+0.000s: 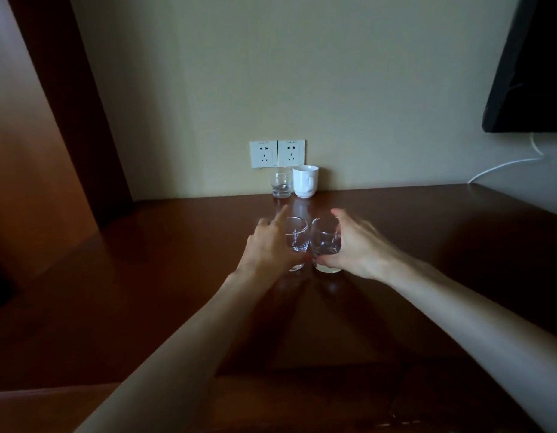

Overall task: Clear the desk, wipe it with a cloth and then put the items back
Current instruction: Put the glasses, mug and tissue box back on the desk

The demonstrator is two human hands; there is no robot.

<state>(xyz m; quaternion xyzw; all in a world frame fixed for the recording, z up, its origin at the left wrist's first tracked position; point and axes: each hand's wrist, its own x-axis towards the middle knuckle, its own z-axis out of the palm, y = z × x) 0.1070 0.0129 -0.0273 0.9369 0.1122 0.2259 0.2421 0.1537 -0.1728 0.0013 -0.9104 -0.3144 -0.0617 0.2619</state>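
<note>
- The left hand (271,242) gripped the left glass (297,237), thumb low at its base and forefinger stretched out along the rim rather than wrapped round.
- The right hand (353,245) gripped the right glass (325,242), fingers curled over the far side and thumb near the foot.
- Both glasses were upright at mid-desk (427,260), just beside each other, perhaps touching; whether they rested on the wood or hung just above it could not be told.
- A third glass (281,184) and a white mug (305,181) stood at the wall, side by side, below the sockets (277,153).
- Whether the glasses were being cleared or put back could not be judged; no cloth showed.
- To do it well: keep the pair apart so the glass does not knock, hold low and firm, move them level, and set each base down flat.
</note>
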